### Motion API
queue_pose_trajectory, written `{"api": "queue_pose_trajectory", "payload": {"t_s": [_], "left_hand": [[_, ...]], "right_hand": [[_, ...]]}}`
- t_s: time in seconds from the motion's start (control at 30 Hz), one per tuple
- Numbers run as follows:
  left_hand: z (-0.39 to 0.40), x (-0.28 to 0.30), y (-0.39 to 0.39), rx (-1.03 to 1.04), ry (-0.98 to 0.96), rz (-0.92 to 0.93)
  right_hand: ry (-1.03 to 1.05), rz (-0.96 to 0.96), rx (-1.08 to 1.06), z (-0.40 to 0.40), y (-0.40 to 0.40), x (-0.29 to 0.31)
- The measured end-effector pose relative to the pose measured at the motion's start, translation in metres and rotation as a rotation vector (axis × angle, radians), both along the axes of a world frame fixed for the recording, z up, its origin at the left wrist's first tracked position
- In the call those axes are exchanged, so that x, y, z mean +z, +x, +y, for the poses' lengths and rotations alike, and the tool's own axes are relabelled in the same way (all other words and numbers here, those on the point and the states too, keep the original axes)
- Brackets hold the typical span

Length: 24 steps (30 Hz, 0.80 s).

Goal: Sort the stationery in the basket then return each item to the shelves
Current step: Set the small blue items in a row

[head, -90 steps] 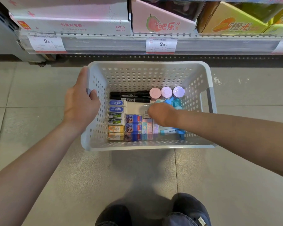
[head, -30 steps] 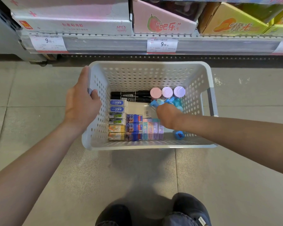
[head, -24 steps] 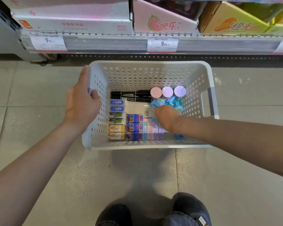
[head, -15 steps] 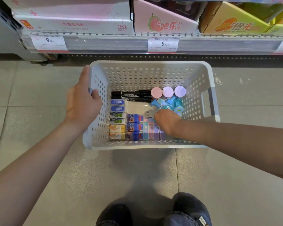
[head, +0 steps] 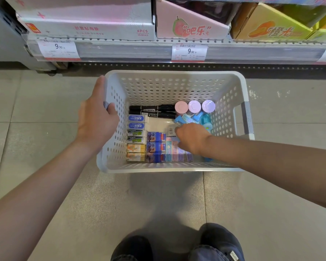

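A white perforated basket (head: 177,87) stands on the tiled floor. My left hand (head: 97,123) grips its left rim, thumb inside the wall. My right hand (head: 192,138) reaches down into the basket, knuckles up, fingertips hidden among pastel packs (head: 174,152). Along the left lie blue-white eraser boxes (head: 137,121), green ones (head: 136,136) and yellow ones (head: 136,153), with blue-red boxes (head: 155,146) beside them. Black markers (head: 152,111) lie at the far side next to three round pink and lilac caps (head: 194,106). Blue correction tapes (head: 194,118) sit just beyond my right hand.
A low shelf (head: 139,51) with price tags runs behind the basket. It carries a white carton (head: 87,29), a pink carton (head: 190,29) and yellow cartons (head: 271,29). My dark shoes (head: 177,245) show at the bottom edge on the grey floor tiles.
My right hand has slid left from the basket's right side to the pastel packs, uncovering the blue correction tapes. My left hand stays on the rim.
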<state>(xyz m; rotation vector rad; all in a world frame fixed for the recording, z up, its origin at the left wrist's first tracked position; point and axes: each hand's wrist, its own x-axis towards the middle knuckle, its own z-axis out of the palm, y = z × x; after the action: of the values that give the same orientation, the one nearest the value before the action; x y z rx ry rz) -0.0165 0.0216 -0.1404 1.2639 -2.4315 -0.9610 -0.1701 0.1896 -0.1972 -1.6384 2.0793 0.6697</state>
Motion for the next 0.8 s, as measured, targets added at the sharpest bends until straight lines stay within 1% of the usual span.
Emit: {"api": "queue_pose_trajectory", "payload": {"t_s": [0.07, 0.13, 0.23, 0.4, 0.53, 0.63, 0.8], "left_hand": [[-0.001, 0.0, 0.0, 0.001, -0.003, 0.001], [-0.001, 0.0, 0.0, -0.001, 0.004, 0.004], [-0.001, -0.001, 0.0, -0.002, 0.004, 0.007], [0.0, -0.002, 0.0, 0.004, 0.006, 0.016], [0.0, -0.002, 0.0, 0.002, 0.011, 0.019], [0.0, -0.002, 0.0, 0.0, 0.007, 0.023], [-0.002, -0.003, 0.002, -0.01, 0.007, 0.019]], "right_hand": [[-0.081, 0.071, 0.032, -0.007, -0.002, 0.005], [-0.079, 0.133, 0.075, -0.014, -0.006, 0.009], [-0.042, 0.131, 0.029, -0.022, -0.01, 0.009], [-0.049, 0.132, -0.033, -0.027, -0.011, 0.001], [-0.094, 0.12, -0.05, -0.028, -0.011, -0.005], [-0.225, -0.019, -0.147, -0.028, -0.01, 0.0], [-0.392, -0.38, -0.394, -0.036, -0.004, 0.0]]}}
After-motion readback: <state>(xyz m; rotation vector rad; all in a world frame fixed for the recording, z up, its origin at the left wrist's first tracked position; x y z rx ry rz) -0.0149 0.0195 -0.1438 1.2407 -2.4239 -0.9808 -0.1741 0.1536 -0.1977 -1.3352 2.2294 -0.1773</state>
